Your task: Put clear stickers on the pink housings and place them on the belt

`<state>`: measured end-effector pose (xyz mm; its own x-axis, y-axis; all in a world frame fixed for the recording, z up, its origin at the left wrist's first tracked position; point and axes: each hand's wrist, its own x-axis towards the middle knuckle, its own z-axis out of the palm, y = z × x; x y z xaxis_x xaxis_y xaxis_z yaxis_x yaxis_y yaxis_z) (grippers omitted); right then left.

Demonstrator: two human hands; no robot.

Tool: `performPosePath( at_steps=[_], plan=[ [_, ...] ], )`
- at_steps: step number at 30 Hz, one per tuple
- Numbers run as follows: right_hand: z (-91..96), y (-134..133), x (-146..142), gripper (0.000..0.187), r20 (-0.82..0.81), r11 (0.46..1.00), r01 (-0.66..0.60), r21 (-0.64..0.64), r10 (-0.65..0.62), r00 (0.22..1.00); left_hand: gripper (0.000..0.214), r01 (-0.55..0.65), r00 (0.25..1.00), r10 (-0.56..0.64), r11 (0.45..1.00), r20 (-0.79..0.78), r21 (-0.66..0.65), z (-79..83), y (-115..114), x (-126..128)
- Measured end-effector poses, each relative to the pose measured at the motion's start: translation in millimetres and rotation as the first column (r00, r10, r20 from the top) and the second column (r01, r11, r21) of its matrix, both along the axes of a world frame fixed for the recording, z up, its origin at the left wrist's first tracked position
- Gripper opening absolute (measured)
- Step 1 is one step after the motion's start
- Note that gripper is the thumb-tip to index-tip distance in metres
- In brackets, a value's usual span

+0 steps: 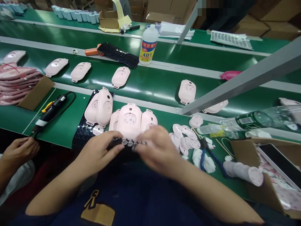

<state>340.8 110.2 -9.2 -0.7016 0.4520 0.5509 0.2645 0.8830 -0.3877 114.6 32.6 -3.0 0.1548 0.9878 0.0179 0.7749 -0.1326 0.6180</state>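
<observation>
A pale pink oval casing (129, 121) with a round printed inset lies before me at the table's near edge. My left hand (98, 150) is at its near end, thumb and forefinger closing toward each other; what they pinch is unclear. Opposite, my right hand (157, 150) is blurred, its fingers curled in close to the casing. Shiny round bubbles of a black bubble sheet (81, 133) show between the fingertips. Two similar casings flank the middle one, partly covered by it. Two more casings (104, 106) lean together on the sheet at left.
Round printed discs (185, 138), blue-handled pliers (213, 157) and a cardboard box with a phone (282, 163) are at right. An electric screwdriver (50, 110) lies left, near another person's hand (20, 152). A glue bottle (148, 45) stands beyond the green belt; a metal post (246, 73) slants across.
</observation>
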Motion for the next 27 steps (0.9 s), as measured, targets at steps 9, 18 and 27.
performPosePath(
  at_steps=[9, 18, 27],
  plan=[
    [-16.2, 128, -60, 0.012, 0.333, 0.647, 0.353, -0.676, -0.159, 0.929, 0.031, 0.232, 0.925, -0.218, 0.973, -0.310, 0.008, -22.5, 29, 35],
    [-21.4, 138, -73, 0.009, 0.422, 0.602, 0.374, -0.705, -0.067, 0.904, 0.034, 0.285, 0.901, -0.208, 0.945, -0.380, 0.159, -33.8, 26, 36],
    [-16.1, 138, -77, 0.011, 0.484, 0.604, 0.411, -0.682, -0.048, 0.874, 0.036, 0.268, 0.912, -0.207, 0.954, -0.355, 0.134, -37.3, 25, 36]
  ],
)
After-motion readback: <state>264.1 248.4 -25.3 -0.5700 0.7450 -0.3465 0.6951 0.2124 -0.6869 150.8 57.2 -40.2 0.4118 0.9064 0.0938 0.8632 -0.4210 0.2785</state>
